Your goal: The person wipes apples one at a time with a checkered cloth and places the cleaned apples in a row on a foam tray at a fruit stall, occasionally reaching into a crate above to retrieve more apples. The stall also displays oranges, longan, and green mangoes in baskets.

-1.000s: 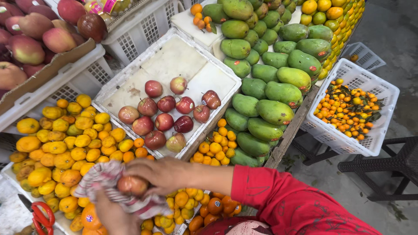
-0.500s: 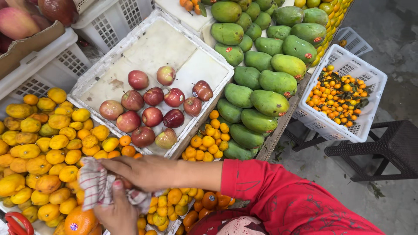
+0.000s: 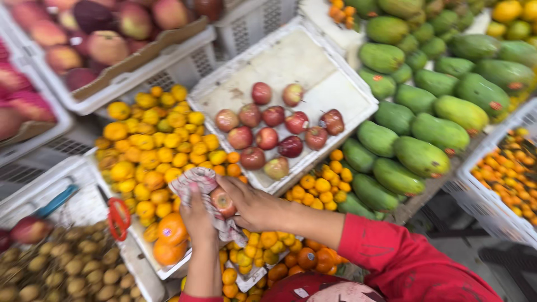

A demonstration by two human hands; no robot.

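Observation:
My left hand (image 3: 197,219) grips a checked cloth (image 3: 193,180) that wraps around a red apple (image 3: 223,202). My right hand (image 3: 253,204), in a red sleeve, comes in from the right and closes its fingers on the same apple. Both hands hover above small yellow and orange citrus fruits (image 3: 152,146). Just beyond them, a white crate (image 3: 291,61) holds several red apples (image 3: 267,137) in loose rows.
Green papayas (image 3: 425,120) are piled at the right, with a crate of small orange fruits (image 3: 506,173) past them. Large reddish fruits (image 3: 106,31) fill crates at the top left. Red-handled scissors (image 3: 117,217) and brown round fruits (image 3: 67,268) lie at the lower left.
The view has swung and closed in on the stall. Both hands stay on the cloth-wrapped apple, which now shows more between the fingers and sits nearer the white apple crate.

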